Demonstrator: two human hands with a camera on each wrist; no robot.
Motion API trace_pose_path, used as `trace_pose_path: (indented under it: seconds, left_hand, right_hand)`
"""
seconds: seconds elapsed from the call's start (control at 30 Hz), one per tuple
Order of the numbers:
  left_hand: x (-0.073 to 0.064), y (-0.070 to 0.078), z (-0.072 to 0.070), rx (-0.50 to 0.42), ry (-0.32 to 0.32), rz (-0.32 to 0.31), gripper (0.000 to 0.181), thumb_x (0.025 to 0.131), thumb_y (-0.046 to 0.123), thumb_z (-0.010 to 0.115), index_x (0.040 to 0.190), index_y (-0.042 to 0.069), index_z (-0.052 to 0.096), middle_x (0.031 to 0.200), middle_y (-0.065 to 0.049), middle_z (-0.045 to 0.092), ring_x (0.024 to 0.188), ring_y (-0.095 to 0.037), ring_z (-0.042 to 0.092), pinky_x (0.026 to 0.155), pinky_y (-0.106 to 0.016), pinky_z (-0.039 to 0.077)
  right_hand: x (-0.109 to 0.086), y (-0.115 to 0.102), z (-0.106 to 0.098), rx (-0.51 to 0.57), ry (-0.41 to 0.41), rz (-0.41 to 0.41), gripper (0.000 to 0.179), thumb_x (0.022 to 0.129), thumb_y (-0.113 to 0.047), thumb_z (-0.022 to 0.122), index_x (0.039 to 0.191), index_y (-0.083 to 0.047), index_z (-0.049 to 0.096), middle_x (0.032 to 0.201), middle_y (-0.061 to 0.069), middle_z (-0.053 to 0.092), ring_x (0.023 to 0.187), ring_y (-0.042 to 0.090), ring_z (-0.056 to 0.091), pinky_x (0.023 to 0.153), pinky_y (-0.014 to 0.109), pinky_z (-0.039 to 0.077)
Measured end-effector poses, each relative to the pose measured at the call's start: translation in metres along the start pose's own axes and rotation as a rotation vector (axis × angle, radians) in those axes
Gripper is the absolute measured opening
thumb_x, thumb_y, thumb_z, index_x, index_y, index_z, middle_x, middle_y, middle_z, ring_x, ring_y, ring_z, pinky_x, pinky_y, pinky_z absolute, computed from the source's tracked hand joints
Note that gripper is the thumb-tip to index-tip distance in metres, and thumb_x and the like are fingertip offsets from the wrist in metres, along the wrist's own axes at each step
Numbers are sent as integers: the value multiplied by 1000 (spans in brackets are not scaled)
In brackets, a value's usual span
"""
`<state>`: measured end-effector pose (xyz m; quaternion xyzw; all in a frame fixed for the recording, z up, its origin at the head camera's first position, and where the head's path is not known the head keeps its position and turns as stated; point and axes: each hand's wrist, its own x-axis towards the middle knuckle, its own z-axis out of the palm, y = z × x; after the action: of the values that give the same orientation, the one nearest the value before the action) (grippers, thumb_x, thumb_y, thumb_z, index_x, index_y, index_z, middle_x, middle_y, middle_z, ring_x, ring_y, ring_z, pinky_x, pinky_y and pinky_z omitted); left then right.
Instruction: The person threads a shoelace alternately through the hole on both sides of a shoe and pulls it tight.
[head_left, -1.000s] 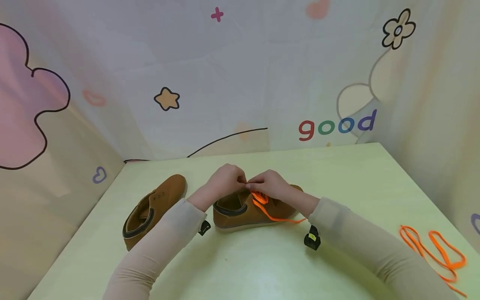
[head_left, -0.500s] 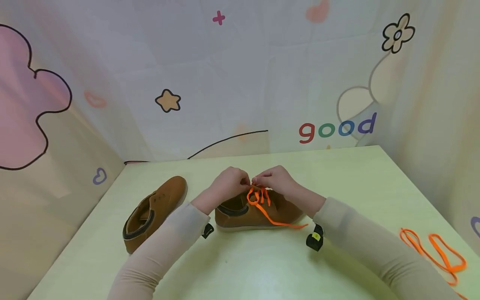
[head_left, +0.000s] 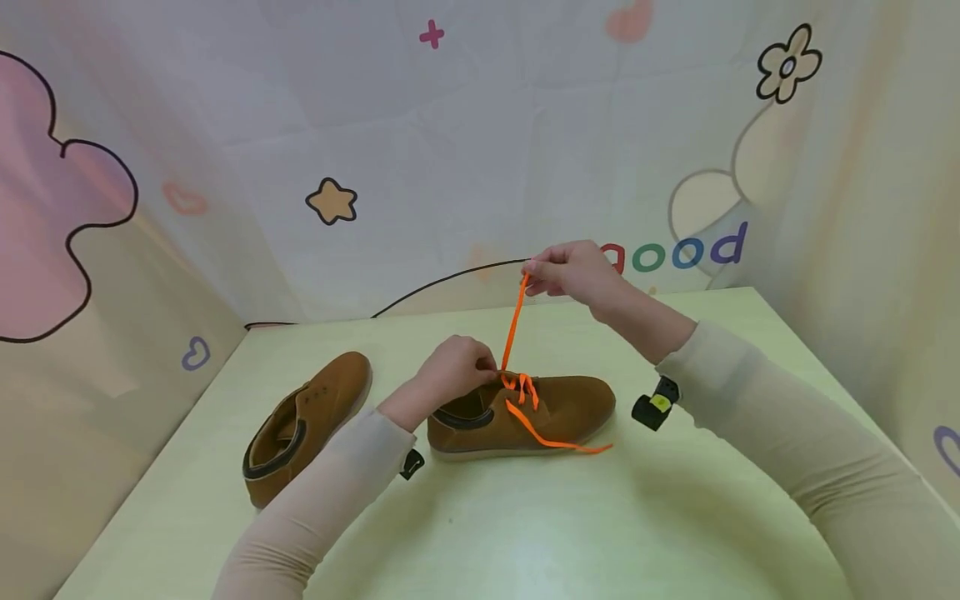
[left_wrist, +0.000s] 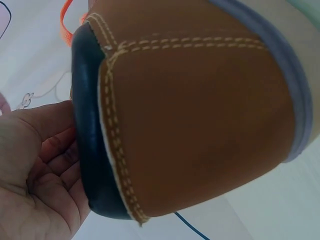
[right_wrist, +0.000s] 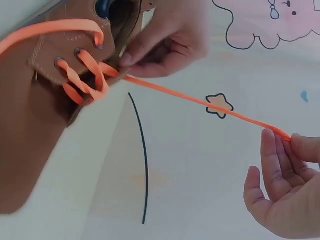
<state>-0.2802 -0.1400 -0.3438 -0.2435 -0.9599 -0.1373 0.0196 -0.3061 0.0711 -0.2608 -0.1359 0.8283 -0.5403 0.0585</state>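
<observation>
A brown shoe (head_left: 577, 404) stands on the table, toe to the right, with an orange shoelace (head_left: 514, 321) crossed through its eyelets. My right hand (head_left: 576, 271) is raised above the shoe and pinches one end of the lace, which runs taut up from the far eyelet flap. The other lace end hangs over the near side onto the table. At the shoe's opening, my left hand (head_left: 456, 367) pinches the flap edge beside the top eyelet; the right wrist view shows its thumb (right_wrist: 135, 52) there. In the left wrist view the heel (left_wrist: 190, 125) hides the fingertips.
A second brown shoe (head_left: 307, 421), with bare eyelets, lies to the left, partly behind my left sleeve (head_left: 322, 492). My right sleeve (head_left: 795, 450) crosses the table's right side. A patterned curtain (head_left: 450, 150) hangs behind the table (head_left: 525, 533).
My right hand has risen up and away from the shoe, drawing the lace end out straight. My left hand stays at the opening. The loose orange lace at right is now hidden behind my sleeve.
</observation>
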Motion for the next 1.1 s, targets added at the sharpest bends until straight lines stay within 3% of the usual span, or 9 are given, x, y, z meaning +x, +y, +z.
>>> trace_pose_path:
  seconds: [0.27,0.4,0.47,0.57,0.67,0.77,0.87,0.97,1.1]
  left_hand:
    - [-3,2,0,-37,-26,-16,10,94,12,74,94,5,81,93,-8,79,80,-17,67,79,-30,56]
    - [-3,-3,2,-57,-44,3,10,95,13,73,95,6,80,92,-7,79,78,-15,64,77,-28,55]
    - [-4,-8,3,-84,-62,24,12,96,15,72,98,6,80,95,-7,79,81,-16,65,80,-29,55]
    - [-9,-21,0,-128,-118,35,23,98,21,69,114,6,76,112,-8,78,102,-22,70,94,-36,56]
    - [-19,-36,-6,-180,-204,10,44,98,29,69,136,6,65,136,-10,69,129,-29,62,109,-45,50]
    - [-31,-49,-13,-233,-289,-9,62,96,33,71,149,6,52,152,-12,57,142,-33,52,116,-51,43]
    - [-41,-58,-17,-283,-355,-27,76,93,31,76,156,7,42,158,-14,49,147,-35,46,117,-53,41]
    - [-46,-65,-15,-306,-397,-35,84,90,28,79,159,6,36,159,-15,47,146,-35,46,117,-53,41]
    - [-50,-68,-10,-319,-392,-8,81,90,25,79,157,4,40,148,-14,58,126,-26,60,107,-43,48]
  right_hand:
    - [-2,-23,-11,-32,32,-35,30,104,-21,62,116,4,70,75,-12,74,78,-2,69,93,31,52]
    - [2,-17,-11,-30,21,-32,31,104,-22,60,118,4,69,87,-5,76,82,1,71,95,31,55]
    - [3,-8,-11,-56,-8,-17,32,105,-23,59,120,4,68,98,4,78,85,3,71,98,35,56]
    - [4,10,-13,-177,-71,-10,32,105,-23,59,121,3,70,112,15,76,87,9,74,96,37,59]
    - [1,32,-12,-360,-136,-30,30,104,-20,61,119,3,73,112,19,77,87,18,77,87,35,61]
    - [-6,54,-8,-505,-184,-68,29,103,-19,61,116,3,75,107,19,78,86,24,78,81,38,60]
    - [-14,74,-4,-553,-216,-85,27,102,-16,60,112,3,77,103,18,79,81,24,77,79,37,58]
    - [-19,91,-1,-571,-241,-88,24,99,-13,62,107,3,78,88,13,78,72,19,72,70,30,53]
    - [-27,101,-2,-628,-258,-73,21,97,-16,66,98,-1,80,69,5,69,68,12,58,64,25,44]
